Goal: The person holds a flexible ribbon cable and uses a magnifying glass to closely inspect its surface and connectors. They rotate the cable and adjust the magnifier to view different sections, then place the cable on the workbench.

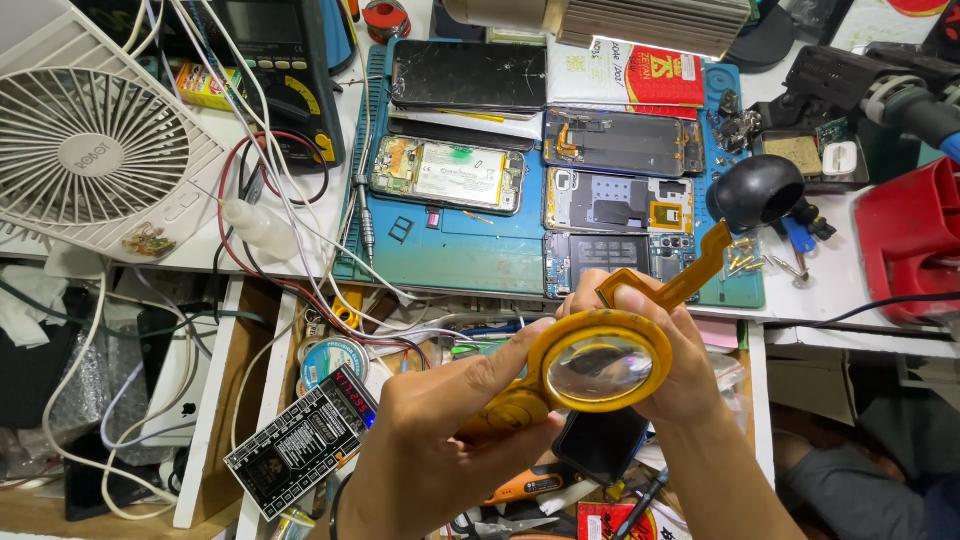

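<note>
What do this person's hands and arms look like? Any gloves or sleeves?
Both are bare: no gloves on the left hand or the right hand, and no sleeves on the forearms as far as they show. No ring, watch or bracelet is visible.

Ahead of you: red-and-white packet top centre, yellow box top left, dark cracked phone screen between them, red-digit display lower left.

The hands hide the magnifier's base and most of the dark phone beneath. The red box and white fan run off the picture's edges. Drawer clutter is too tangled to sort.
</note>
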